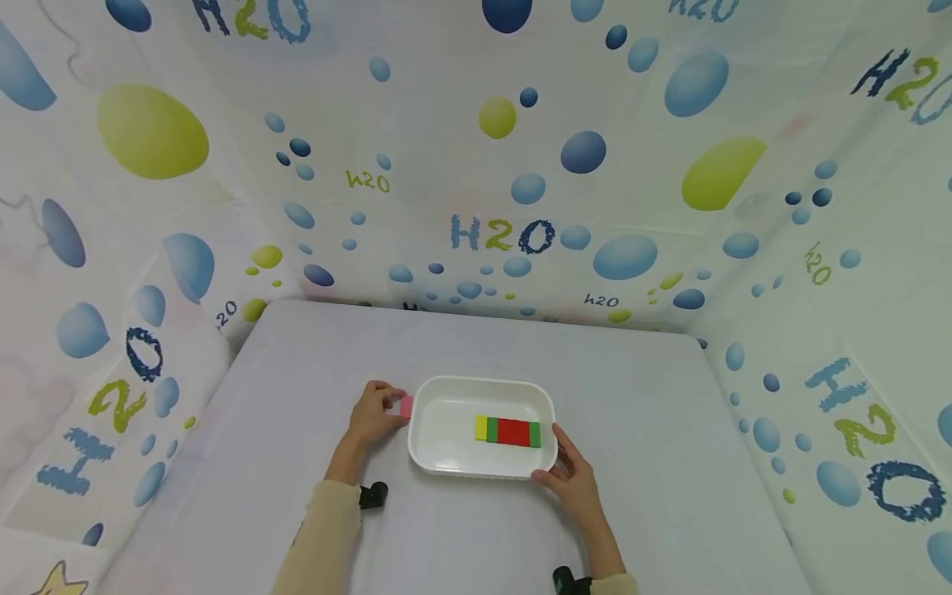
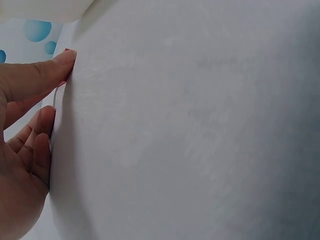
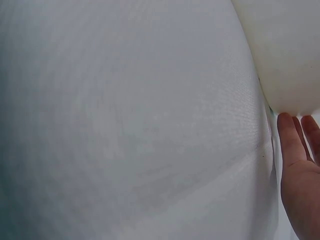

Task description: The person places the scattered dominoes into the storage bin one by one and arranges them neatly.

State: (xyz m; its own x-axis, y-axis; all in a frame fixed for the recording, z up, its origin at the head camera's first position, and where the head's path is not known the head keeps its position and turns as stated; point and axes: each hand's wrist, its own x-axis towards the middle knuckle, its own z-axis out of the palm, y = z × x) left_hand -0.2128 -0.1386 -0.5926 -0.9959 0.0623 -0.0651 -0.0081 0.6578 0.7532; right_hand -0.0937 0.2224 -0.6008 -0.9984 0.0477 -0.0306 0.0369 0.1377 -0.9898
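Observation:
A white rectangular tray [image 1: 454, 450] with rounded corners lies on the table. In its right half is a row of small flat blocks: a yellow one [image 1: 481, 428], a green one [image 1: 492, 430], a red one [image 1: 513, 432] and another green one [image 1: 535, 435], edge to edge. My left hand [image 1: 374, 413] pinches a pink block [image 1: 406, 406] between thumb and fingers, right at the tray's left outer wall. At the front right corner my right hand [image 1: 574, 479] holds the tray, thumb at the near rim and fingers along the right side.
A white cloth covers the table [image 1: 640, 397]. Behind it and at both sides hang white curtains [image 1: 424, 116] printed with blue and green spots. Black straps with wrist mounts [image 1: 374, 495] sit on both forearms.

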